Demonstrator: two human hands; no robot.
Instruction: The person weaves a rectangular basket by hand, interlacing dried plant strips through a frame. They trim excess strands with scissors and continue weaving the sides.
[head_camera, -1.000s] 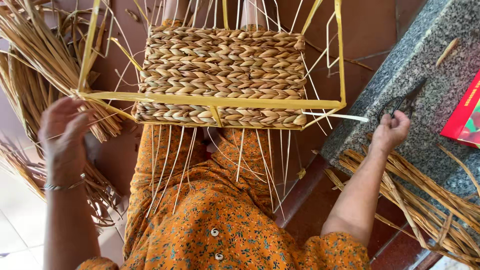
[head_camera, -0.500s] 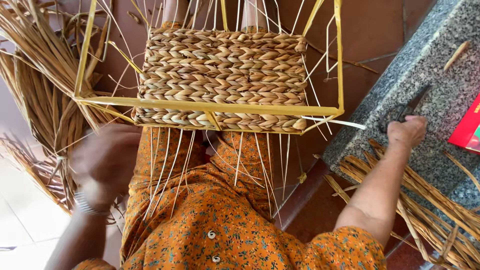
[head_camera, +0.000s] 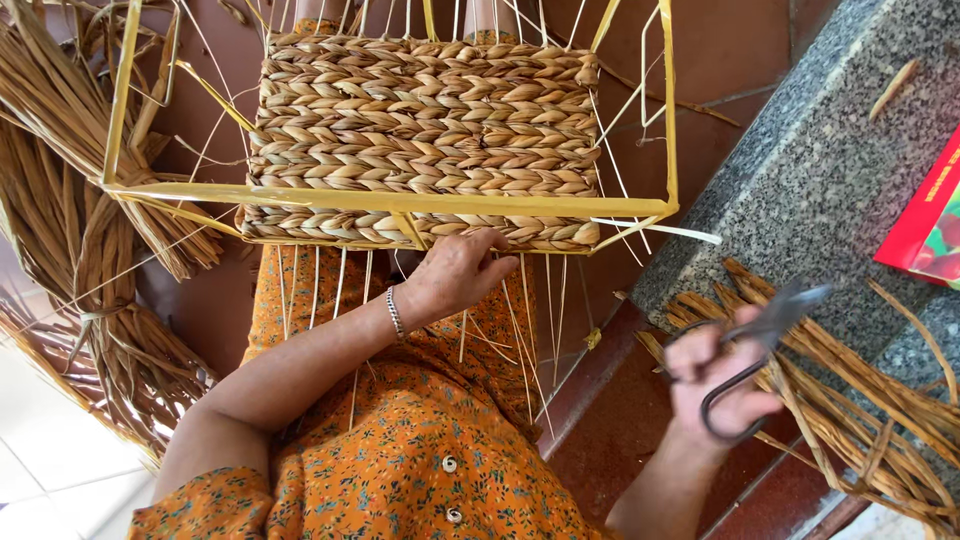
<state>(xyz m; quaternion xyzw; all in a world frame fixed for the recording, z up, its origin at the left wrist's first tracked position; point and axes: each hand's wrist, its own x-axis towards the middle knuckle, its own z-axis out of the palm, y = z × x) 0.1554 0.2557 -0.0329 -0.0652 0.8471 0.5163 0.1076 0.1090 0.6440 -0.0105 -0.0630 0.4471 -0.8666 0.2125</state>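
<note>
Two hands are busy here. The left hand (head_camera: 455, 275) rests on the lower edge of the woven basket (head_camera: 425, 135), with its fingers (head_camera: 492, 262) bent softly against the braided rows, touching but not clamped. The right hand (head_camera: 722, 375) holds one pair of scissors (head_camera: 755, 335); the fingers are wrapped tight through and around the looped handles, and the blades are blurry, so I cannot tell if they are open. The basket sits on the person's lap, on the orange flowered dress (head_camera: 400, 450), and it is built around one yellow frame (head_camera: 400, 200) made of thin rods. Many thin pale strands (head_camera: 545, 300) hang loose under the woven part, too many to count. It looks like the trimming step: the weaving on this side seems done, and the loose ends need cutting. The next move would call for bringing the scissors over to the strands by the left hand, holding one strand still, and snipping close to the weave without nicking the braid. One bundle of dry straw (head_camera: 70, 200) lies on the left, and another bundle (head_camera: 860, 400) leans on the grey stone counter (head_camera: 820, 170) on the right. One red box (head_camera: 925, 225) sits on that counter.
</note>
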